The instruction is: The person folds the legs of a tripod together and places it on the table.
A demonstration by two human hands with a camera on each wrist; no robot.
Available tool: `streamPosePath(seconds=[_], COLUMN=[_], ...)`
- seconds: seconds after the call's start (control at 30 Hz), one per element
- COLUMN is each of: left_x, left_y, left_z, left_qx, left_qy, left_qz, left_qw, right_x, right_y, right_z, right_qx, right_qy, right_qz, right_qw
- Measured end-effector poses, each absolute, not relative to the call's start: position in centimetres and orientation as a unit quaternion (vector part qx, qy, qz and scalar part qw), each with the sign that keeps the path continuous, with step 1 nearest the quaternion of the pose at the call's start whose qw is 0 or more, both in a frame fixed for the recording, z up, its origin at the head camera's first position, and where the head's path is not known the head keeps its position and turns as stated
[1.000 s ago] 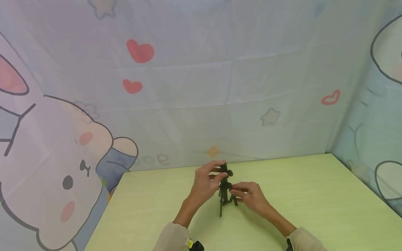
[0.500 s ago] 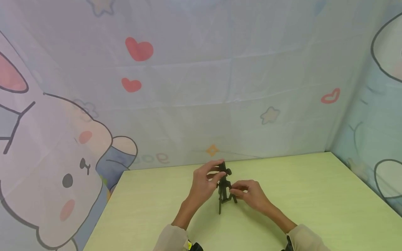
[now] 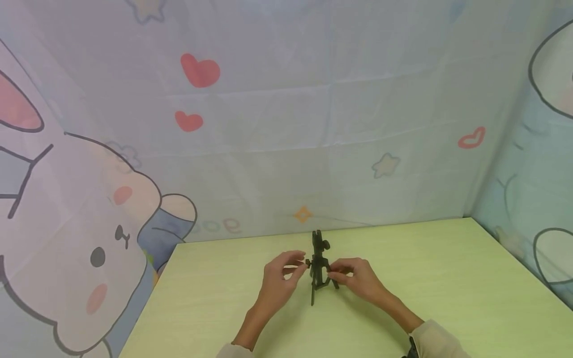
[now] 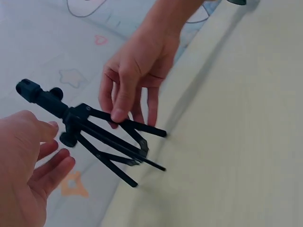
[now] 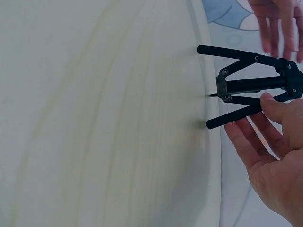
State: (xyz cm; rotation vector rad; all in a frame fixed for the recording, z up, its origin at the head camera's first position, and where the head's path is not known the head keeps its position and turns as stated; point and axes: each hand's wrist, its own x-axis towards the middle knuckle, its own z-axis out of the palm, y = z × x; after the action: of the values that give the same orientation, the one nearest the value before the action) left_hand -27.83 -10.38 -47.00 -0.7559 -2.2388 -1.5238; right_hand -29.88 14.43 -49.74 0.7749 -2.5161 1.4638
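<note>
Tripod just got let go up top by the left hand, fingers parted, leaving only one leg pinched by the right hand.

Cloth printed with hearts and, at left, a rabbit is screening the table at far and right, forming a curtained booth.

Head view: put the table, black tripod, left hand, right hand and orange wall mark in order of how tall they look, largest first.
1. Table, though the frame cuts it off
2. Black tripod
3. Left hand and right hand: too alike to rank
4. Orange wall mark
</note>
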Motion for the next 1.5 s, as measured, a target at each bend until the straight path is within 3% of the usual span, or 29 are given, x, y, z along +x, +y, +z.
streamPosePath(seconds=[0.27,0.37,0.7,1.5], left_x=[-27.3,-27.3,-27.3,-27.3], left_y=[-10.9,-10.6,-10.2,-9.4], left_z=[-50.1,-51.0,-51.8,-52.5], left_qx=[-0.249,-0.252,-0.256,-0.238], left_qy=[-0.821,-0.825,-0.826,-0.815], left_qz=[-0.512,-0.504,-0.498,-0.523], left_qw=[0.052,0.035,0.073,0.079], right_x=[-30.0,-30.1,-29.9,-29.4], right_y=[14.7,14.8,14.7,13.9], right_z=[-50.1,-50.4,-50.4,-50.5], right_qx=[0.260,0.272,0.291,0.293], right_qy=[-0.833,-0.831,-0.825,-0.811], right_qz=[0.484,0.481,0.482,0.503], right_qw=[0.059,0.056,0.054,0.049])
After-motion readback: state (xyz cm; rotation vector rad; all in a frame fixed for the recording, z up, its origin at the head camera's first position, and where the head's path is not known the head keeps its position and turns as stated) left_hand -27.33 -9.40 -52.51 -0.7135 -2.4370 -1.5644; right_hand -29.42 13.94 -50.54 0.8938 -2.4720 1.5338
